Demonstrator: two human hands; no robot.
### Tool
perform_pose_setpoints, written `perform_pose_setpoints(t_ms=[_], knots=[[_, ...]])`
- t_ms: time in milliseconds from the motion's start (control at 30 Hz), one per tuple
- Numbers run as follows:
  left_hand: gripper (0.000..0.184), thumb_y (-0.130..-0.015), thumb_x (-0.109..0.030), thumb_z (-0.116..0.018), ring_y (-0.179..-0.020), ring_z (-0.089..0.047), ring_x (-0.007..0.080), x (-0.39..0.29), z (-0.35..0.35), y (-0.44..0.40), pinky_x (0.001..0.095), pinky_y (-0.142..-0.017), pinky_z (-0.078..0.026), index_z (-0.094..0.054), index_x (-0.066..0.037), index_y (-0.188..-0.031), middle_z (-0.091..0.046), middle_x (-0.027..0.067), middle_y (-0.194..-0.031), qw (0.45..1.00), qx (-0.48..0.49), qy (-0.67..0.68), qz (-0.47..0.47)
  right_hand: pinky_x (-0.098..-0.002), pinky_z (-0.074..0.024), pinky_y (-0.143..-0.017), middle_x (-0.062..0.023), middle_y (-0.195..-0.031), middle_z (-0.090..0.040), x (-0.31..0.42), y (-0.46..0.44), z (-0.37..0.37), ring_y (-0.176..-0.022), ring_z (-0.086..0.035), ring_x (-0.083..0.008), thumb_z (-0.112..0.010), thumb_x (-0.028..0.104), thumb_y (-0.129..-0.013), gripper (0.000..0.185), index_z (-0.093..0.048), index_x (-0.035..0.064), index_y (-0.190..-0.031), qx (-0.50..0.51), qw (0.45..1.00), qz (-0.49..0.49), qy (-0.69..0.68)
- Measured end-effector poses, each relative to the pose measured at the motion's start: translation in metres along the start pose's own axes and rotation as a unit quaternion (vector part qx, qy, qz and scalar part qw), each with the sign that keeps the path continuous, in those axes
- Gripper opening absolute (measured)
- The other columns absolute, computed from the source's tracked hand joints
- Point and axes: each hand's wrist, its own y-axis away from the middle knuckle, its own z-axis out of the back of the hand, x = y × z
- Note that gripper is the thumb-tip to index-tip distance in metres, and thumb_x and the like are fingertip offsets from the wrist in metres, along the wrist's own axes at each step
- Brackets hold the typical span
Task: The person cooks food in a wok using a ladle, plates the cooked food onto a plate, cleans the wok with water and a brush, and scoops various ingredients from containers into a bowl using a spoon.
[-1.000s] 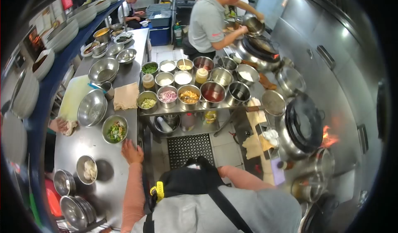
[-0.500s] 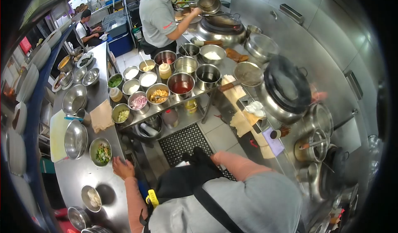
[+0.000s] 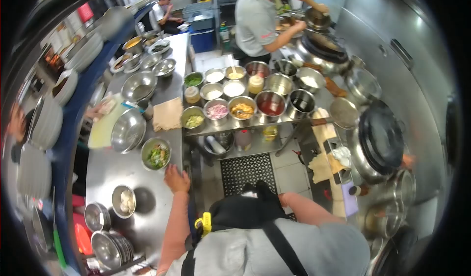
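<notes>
My left hand (image 3: 176, 179) rests on the edge of the steel counter (image 3: 162, 227), its fingers apart and nothing in it. Just beyond its fingertips stands a steel bowl of chopped greens and other mixed pieces (image 3: 158, 155). A smaller steel bowl (image 3: 124, 202) with pale lumps sits nearer me, left of that hand. My right hand (image 3: 283, 201) is down beside my black apron (image 3: 240, 205); its fingers are hidden, so I cannot see whether it holds anything.
Several steel pots of sauces and chopped ingredients, among them chopped red onion (image 3: 217, 110), fill the stand ahead. Woks (image 3: 380, 138) line the right. A co-worker (image 3: 257, 25) handles a pot at the back. Another person's hand (image 3: 93, 112) is over the cutting board (image 3: 104, 128).
My view has swung left, so everything appears further right. Another person's hands have come into sight at the left. My left hand stays at the counter edge by the bowl.
</notes>
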Motion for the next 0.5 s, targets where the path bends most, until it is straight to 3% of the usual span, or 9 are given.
perform_pose_setpoints(t_ms=[100,500], knots=[[0.05,-0.079,-0.026,-0.063,-0.132,-0.04,0.0356,0.006,-0.005,0.002,0.0533,-0.107,-0.03,-0.056,-0.003,-0.123,-0.05,0.0167,-0.137,1.0,-0.004,0.015,0.013,-0.0405,-0.0523,-0.082,-0.0132,-0.111,-0.069,-0.024,-0.042,-0.023,-0.101,-0.065,-0.0276,-0.055,0.037,-0.091,0.039,-0.066,0.0078,-0.114,-0.063,0.996,-0.01,-0.057],[0.051,-0.082,-0.028,-0.061,-0.134,-0.038,0.0339,0.001,0.009,0.002,0.052,-0.107,-0.03,-0.053,-0.005,-0.127,-0.044,0.0148,-0.142,0.998,0.016,0.04,0.043,-0.0409,-0.0523,-0.083,-0.014,-0.112,-0.068,-0.027,-0.02,-0.005,-0.102,-0.065,-0.0283,-0.056,0.035,-0.09,0.038,-0.066,0.007,-0.114,-0.024,0.998,-0.059,-0.029]])
